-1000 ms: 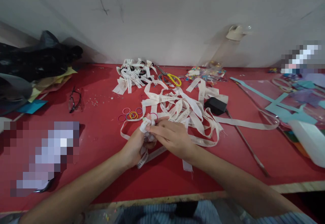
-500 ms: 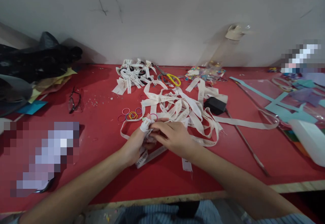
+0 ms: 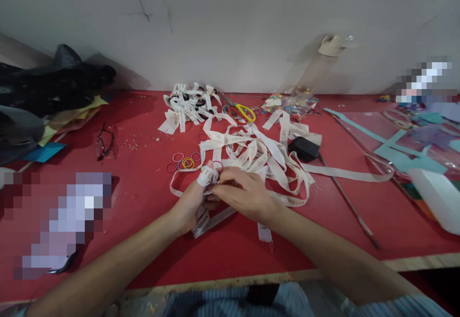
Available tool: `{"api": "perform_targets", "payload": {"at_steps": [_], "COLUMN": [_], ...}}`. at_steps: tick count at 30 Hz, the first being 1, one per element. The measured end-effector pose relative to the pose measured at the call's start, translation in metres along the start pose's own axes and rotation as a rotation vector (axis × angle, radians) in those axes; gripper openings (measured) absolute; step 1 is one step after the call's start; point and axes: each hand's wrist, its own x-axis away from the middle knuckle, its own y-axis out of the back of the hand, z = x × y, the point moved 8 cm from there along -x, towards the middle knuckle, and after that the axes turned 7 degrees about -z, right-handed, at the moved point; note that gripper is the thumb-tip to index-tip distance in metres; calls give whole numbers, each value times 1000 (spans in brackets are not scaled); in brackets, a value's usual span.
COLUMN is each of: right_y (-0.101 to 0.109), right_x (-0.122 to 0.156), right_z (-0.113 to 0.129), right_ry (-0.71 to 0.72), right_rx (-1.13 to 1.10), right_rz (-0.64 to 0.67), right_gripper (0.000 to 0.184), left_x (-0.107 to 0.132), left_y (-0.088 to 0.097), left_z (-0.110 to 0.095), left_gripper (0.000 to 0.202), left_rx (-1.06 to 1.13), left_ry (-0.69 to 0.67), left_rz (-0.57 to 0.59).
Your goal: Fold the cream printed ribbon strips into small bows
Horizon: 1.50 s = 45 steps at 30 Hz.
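A white printed ribbon [image 3: 206,176] is wrapped around the thumb of my left hand [image 3: 190,207], whose fingers are curled and partly hidden. My right hand [image 3: 247,192] is closed at the wrapped part, thumb and fingers pinching the ribbon beside the left thumb. One ribbon end [image 3: 201,226] hangs below my left hand. Behind the hands lies a loose heap of the same ribbon [image 3: 251,149]. Several coloured elastic bands [image 3: 187,163] sit just left of it, near my left thumb.
Scissors with yellow and red handles [image 3: 245,112] lie behind the heap, beside a pile of tied ribbon pieces [image 3: 189,104]. A black block [image 3: 304,149] rests on the right. Glasses [image 3: 104,143] and a blurred phone-like object [image 3: 68,226] lie left on the red table [image 3: 143,240].
My right fingers have shifted slightly at the left thumb, and the ribbon wrapped there shows more of its printed side. The things on the table have stayed put.
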Motion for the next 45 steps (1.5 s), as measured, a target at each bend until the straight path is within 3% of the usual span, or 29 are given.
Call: {"api": "perform_targets", "payload": {"at_steps": [6,22,27,31,35,41,45], "right_y": [3,7,5,-5,-7,-10,-5], "right_x": [1,-8,-7,-6,-7,-6,-3], "right_z": [20,15,10,7,3,13,19], "right_ry": [270,303,200,96,17,198,294], "right_rx": [67,-166,-124,-44,-13,163,230], "right_rz": [31,-37,-65,55,88,104,49], "right_gripper": [18,16,13,14,10,12,11], "left_x": [3,3,1,-2,-1,0,-3], "left_y": [1,0,1,7,6,3,7], "left_z": [3,0,1,1,3,3,5], "left_gripper": [37,37,41,40,43,48,47], "left_rx": [25,-35,-59,-83,-128,-122,-86], "left_ry": [6,50,42,4,15,1,24], "left_rz": [-24,-39,-77,-135,-154,-79,-112]}}
